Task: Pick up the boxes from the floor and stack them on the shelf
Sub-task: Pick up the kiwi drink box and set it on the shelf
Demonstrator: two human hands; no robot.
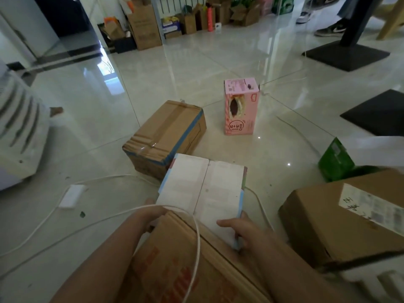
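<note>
You have the flat white cardboard box with pale blue edges (203, 184) between both hands, low in front of you. Its far end points at the floor boxes. Its near end meets the top of a brown cardboard box with red print (175, 259) between your forearms; whether it rests there or hangs free cannot be told.

Your right hand (240, 230) grips the near-right edge, thumb flat on the top face and fingers curled round the side. Your left hand (148, 215) clasps the near-left corner, with most of its fingers hidden behind the box.

Both grips sit at the near end, so the far end will want to dip. Slide one hand further along a side, or get fingers underneath, before you lift and turn.

Mind the thin white cable (197, 248). It loops over your left wrist and across the near corner of the box, so shake it clear first, or it may drag as you rise.

No shelf can be made out here; find it before you move off.

Three boxes wait on the glossy tiled floor (87, 106) — a brown taped cardboard box with blue tape (166, 132) just beyond the white one, an upright pink carton (240, 106) further out, and a brown cardboard box with a white label (341, 226) to your right.
</note>
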